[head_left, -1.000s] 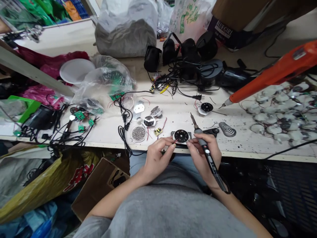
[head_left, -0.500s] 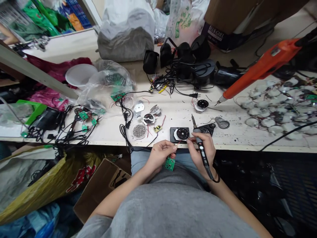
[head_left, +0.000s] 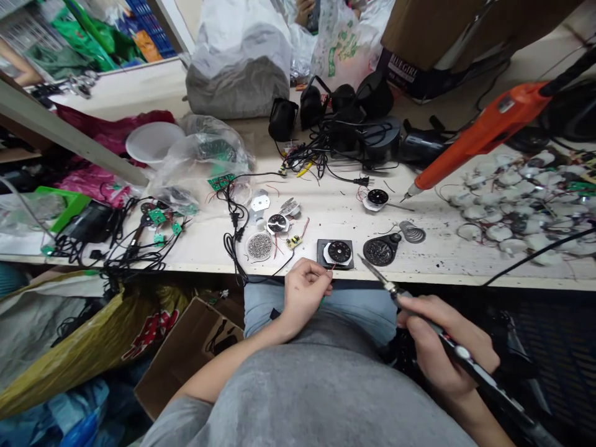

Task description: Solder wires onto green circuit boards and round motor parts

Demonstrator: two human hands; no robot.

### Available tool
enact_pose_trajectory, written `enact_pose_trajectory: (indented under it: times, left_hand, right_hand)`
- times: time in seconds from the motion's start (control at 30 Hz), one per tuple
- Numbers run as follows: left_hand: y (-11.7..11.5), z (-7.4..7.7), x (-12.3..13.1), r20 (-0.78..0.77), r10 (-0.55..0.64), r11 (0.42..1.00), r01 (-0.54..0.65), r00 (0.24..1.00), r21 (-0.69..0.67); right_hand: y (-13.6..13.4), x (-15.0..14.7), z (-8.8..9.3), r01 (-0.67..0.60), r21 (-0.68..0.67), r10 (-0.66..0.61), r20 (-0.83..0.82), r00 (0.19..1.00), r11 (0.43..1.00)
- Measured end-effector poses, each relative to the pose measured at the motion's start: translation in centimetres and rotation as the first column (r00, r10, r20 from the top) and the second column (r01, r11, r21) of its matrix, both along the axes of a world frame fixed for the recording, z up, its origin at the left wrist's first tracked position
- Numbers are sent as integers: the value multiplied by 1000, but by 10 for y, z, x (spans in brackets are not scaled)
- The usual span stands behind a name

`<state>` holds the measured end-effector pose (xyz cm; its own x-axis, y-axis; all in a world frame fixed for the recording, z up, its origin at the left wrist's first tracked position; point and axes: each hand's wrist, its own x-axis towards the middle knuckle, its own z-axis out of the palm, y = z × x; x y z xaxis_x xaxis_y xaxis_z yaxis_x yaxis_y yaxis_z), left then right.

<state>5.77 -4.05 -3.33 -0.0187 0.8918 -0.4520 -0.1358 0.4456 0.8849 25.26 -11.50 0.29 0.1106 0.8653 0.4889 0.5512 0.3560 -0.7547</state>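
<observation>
At the table's front edge my left hand [head_left: 305, 292] pinches a thin red wire; a sliver of green board shows under its fingers. The wire runs toward a round black part with a white rim [head_left: 339, 252], lying on a dark square block [head_left: 322, 254]. To the right, in front of the table, my right hand [head_left: 449, 344] grips a soldering iron [head_left: 460, 352], its tip pointing up and left toward the table edge. A black round holder [head_left: 379, 250] lies between block and wire coil [head_left: 412, 232].
An orange electric screwdriver [head_left: 484, 133] hangs at the right, over white parts [head_left: 512, 205]. Further left are a dish of small metal pieces [head_left: 259, 246], black cables [head_left: 230, 245] and a plastic bag [head_left: 205, 152]. A person's hand [head_left: 305, 9] shows at the top.
My right hand has moved right and toward my body with the soldering iron, uncovering the black holder. The green board under my left hand is now mostly hidden.
</observation>
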Motion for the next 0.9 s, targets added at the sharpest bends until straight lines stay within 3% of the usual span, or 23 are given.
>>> enact_pose_trajectory:
  times: [0.1, 0.23, 0.47, 0.73, 0.9]
  left_hand:
    - [0, -7, 4, -44, 63, 997, -61, 997, 44]
    - [2, -12, 7, -57, 78, 996, -76, 995, 51]
    - [3, -11, 7, -98, 37, 997, -29, 995, 75]
    - [5, -11, 8, -93, 40, 998, -34, 995, 57]
    - [5, -11, 8, -94, 42, 998, -36, 995, 59]
  right_hand:
    - [-2, -2, -8, -81, 22, 80, 51, 995, 996]
    - [4, -8, -19, -82, 65, 74, 113, 991, 995]
    - [17, -12, -13, -126, 30, 122, 109, 986, 992]
    - [21, -14, -26, -141, 46, 138, 56, 989, 989]
    - [25, -15, -25, -155, 41, 153, 45, 987, 987]
